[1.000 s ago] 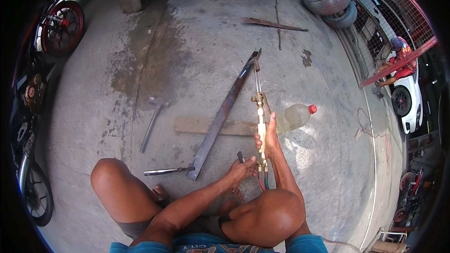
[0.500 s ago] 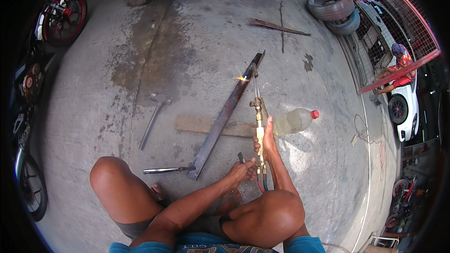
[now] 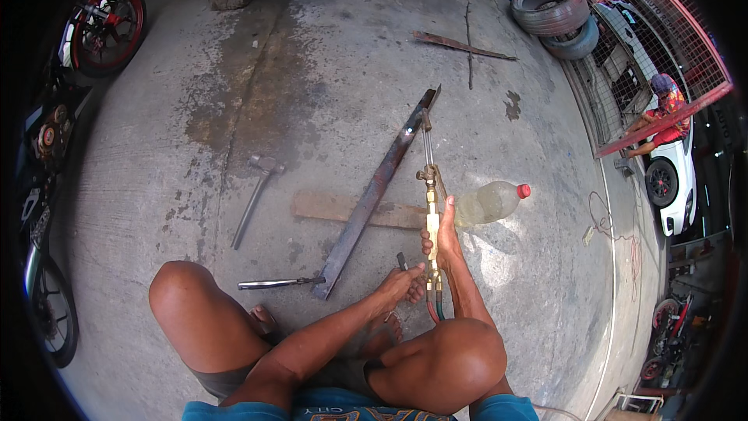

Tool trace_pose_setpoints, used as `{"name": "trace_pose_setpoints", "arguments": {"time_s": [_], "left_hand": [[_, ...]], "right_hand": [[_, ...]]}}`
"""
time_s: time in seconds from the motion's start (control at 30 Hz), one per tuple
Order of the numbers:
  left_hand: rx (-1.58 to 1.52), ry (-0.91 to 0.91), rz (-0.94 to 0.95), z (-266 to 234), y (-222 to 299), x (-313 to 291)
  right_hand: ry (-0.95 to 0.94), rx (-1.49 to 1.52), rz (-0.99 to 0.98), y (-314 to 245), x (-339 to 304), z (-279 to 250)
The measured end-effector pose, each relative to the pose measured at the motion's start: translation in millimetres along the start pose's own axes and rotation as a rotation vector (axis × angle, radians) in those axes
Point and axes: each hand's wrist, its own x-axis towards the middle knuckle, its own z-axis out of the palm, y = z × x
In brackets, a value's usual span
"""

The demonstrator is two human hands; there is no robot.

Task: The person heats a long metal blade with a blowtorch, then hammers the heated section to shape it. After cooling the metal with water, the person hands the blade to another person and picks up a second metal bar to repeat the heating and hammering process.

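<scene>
My right hand [image 3: 442,240] is wrapped round the brass handle of a cutting torch [image 3: 432,195], thumb lying along it. Its bent tip meets a long rusty steel bar [image 3: 368,201] near the far end, where a small bright glow shows. My left hand [image 3: 403,284] is closed beside the torch's base, finger and thumb at its valve. A dark-tipped tool [image 3: 401,260] sticks out of that fist; its kind is unclear. Locking pliers [image 3: 279,284] sit at the bar's near end. Under the bar lies a wooden board [image 3: 331,207].
A hammer [image 3: 259,191] lies left of the bar. Right of the torch is a clear bottle with a red cap [image 3: 492,201]. Beyond are crossed wood strips [image 3: 460,44] and stacked tyres [image 3: 550,9]. Motorcycles [image 3: 48,140] stand left; another person [image 3: 666,113] sits by a white car at right.
The yellow-orange flame at the bar has shrunk to a small bluish-white glow. The torch tip has shifted very slightly; both hands keep their hold.
</scene>
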Motion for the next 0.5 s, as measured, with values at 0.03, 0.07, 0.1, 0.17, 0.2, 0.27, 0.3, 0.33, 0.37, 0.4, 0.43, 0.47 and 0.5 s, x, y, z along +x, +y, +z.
{"name": "trace_pose_setpoints", "arguments": {"time_s": [0.03, 0.07, 0.1, 0.17, 0.2, 0.27, 0.3, 0.33, 0.37, 0.4, 0.43, 0.47, 0.5], "left_hand": [[0.009, 0.002, 0.002, -0.4, 0.2, -0.3], [0.017, 0.003, 0.003, -0.7, 0.3, -0.7], [0.018, 0.004, 0.004, -1.1, 0.6, -0.8], [0.020, 0.005, 0.005, -1.1, 1.1, -1.2], [0.019, 0.004, 0.005, -0.6, 1.1, -1.4], [0.017, 0.001, 0.008, -0.4, 0.3, -0.3], [0.030, 0.006, 0.010, -0.3, -0.1, 0.2], [0.042, 0.011, 0.010, -0.6, -0.3, -0.2], [0.055, 0.016, 0.010, -0.7, -0.6, -0.4], [0.103, 0.061, 0.069, -0.2, -1.1, -0.7], [0.150, 0.113, 0.128, -0.6, -1.0, -2.4], [0.198, 0.165, 0.187, -1.5, -0.4, -4.0], [0.255, 0.212, 0.207, -3.4, 1.3, -5.0]], "right_hand": [[-0.002, 0.002, -0.002, 0.3, 0.0, -0.2], [-0.004, 0.004, -0.004, 0.6, 0.1, -0.4], [-0.010, -0.001, -0.015, 0.8, 0.2, -0.6], [-0.020, -0.011, -0.037, 1.9, 0.0, -1.8], [-0.020, -0.009, -0.034, 2.2, 0.1, -2.4], [-0.019, -0.005, -0.030, 2.7, 1.3, -3.5], [-0.020, -0.002, -0.032, 3.0, 1.5, -4.5], [-0.022, 0.003, -0.032, 3.4, 0.9, -4.6], [-0.023, 0.009, -0.033, 3.9, 0.2, -4.8], [-0.031, 0.035, -0.039, 4.2, -0.5, -5.0], [-0.046, 0.063, -0.042, 5.6, -0.3, -3.3], [-0.060, 0.091, -0.045, 7.0, 0.0, -1.6], [-0.078, 0.113, -0.054, 8.4, 0.0, -0.4]]}}
